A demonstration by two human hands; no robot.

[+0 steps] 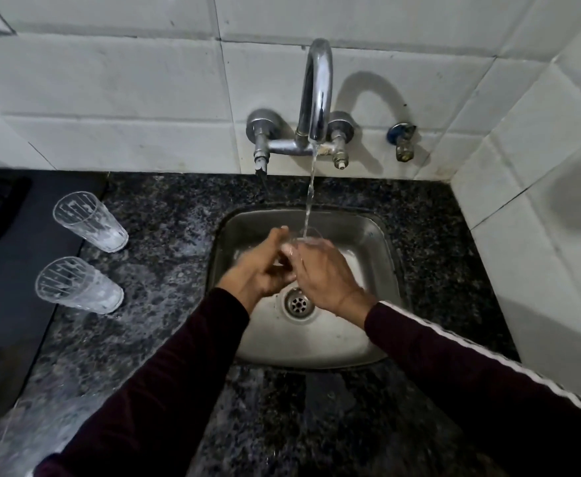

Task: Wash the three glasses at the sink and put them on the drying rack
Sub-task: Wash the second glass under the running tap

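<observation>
Both hands, the left hand [265, 270] and right hand [320, 273], gripped one glass [308, 237] under the tap's stream over the sink [378, 256]. Two soapy glasses [89, 220] waited on the bench [165, 235], unrinsed; none looked racked yet.

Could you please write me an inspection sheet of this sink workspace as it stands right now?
Surface: dark speckled stone counter, wet around the steel sink.
Job's things: one glass held under the running tap; two soapy glasses upright on the counter, left of the sink.
Clutter: nothing seen.
Grippers: left hand and right hand both grip the glass.
Cables: nothing seen.
Surroundings: white tiled wall; drying rack not identifiable.
</observation>
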